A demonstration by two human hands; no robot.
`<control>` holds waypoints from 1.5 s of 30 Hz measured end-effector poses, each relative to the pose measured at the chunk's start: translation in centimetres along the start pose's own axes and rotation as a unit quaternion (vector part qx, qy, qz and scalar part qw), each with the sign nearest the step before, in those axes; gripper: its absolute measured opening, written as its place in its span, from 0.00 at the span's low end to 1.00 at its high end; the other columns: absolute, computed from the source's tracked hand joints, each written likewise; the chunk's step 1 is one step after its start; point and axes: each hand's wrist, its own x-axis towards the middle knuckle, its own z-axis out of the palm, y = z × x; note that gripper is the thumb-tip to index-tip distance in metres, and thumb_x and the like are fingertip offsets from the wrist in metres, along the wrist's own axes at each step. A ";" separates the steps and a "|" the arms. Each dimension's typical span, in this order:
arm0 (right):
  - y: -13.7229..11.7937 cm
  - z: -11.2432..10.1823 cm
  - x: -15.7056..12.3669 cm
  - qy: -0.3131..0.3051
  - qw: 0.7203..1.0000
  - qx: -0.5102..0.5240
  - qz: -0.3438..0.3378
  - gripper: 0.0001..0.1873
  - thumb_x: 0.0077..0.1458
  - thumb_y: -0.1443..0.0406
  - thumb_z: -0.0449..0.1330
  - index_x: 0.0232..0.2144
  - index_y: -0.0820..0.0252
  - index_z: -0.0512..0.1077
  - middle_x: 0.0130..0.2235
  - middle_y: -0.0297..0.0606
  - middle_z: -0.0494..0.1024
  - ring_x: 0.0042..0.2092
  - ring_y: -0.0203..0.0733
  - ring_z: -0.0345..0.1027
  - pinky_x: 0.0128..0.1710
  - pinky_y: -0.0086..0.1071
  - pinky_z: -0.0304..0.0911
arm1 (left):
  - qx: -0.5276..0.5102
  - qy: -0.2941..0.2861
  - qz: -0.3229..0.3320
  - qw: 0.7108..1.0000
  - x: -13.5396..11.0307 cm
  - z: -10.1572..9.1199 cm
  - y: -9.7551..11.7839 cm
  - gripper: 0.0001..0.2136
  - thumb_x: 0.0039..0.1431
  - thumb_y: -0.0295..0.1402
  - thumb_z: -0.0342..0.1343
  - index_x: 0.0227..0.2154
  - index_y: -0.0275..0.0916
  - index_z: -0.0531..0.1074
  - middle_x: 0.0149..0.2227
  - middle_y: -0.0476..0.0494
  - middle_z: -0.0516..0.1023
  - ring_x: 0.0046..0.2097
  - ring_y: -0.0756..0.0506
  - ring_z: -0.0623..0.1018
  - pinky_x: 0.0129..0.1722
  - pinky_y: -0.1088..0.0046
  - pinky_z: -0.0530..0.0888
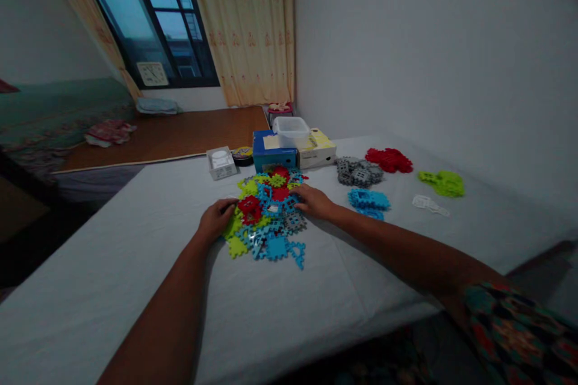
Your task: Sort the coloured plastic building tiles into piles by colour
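A mixed heap of toothed plastic building pieces (pixel 272 209) in blue, lime green, red and grey lies on the white-covered table. At its left edge is my left hand (pixel 217 218), thumb and forefinger apart, touching the lime green pieces (pixel 236 245). My right hand (pixel 315 201) reaches into the right side, its fingers parted against blue and red pieces. Neither hand visibly lifts a piece; the fingertips partly merge with the heap. Blue pieces (pixel 276 248) lie flat at the near edge, and a red piece (pixel 250 209) sits on top between the hands.
Sorted piles stand to the right: grey (pixel 359 172), red (pixel 389 160), blue (pixel 368 200) and lime green (pixel 445 183), plus white pieces (pixel 430 205). Behind the heap are a blue box (pixel 274 156), a pale box (pixel 318 150), a clear tub (pixel 291 127) and a small white box (pixel 221 162).
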 end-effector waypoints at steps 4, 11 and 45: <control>-0.7 -1.1 -1.2 0.022 0.999 0.017 -0.024 0.11 0.55 0.67 0.64 0.42 0.59 0.74 0.43 0.41 0.78 0.42 0.42 0.71 0.43 0.33 0.64 | 0.004 0.005 0.005 1.000 0.2 0.1 -0.3 0.22 0.54 0.44 0.49 0.45 0.40 0.79 0.47 0.41 0.81 0.47 0.40 0.79 0.50 0.65 0.73; 5.5 -8.6 -5.7 0.175 0.979 0.042 0.101 0.11 0.59 0.60 0.58 0.39 0.58 0.76 0.37 0.39 0.81 0.38 0.42 0.73 0.40 0.34 0.65 | 0.016 -0.002 -0.001 1.000 0.1 0.0 -0.3 0.22 0.55 0.44 0.49 0.47 0.39 0.78 0.49 0.40 0.81 0.48 0.39 0.79 0.49 0.65 0.74; -1.7 -2.7 -6.4 -0.042 0.993 0.036 -0.107 0.21 0.58 0.61 0.62 0.54 0.55 0.71 0.54 0.44 0.75 0.54 0.48 0.66 0.52 0.43 0.63 | 0.025 -0.002 -0.010 1.000 0.0 0.1 -0.3 0.23 0.55 0.44 0.48 0.47 0.39 0.77 0.49 0.40 0.80 0.49 0.41 0.78 0.50 0.67 0.73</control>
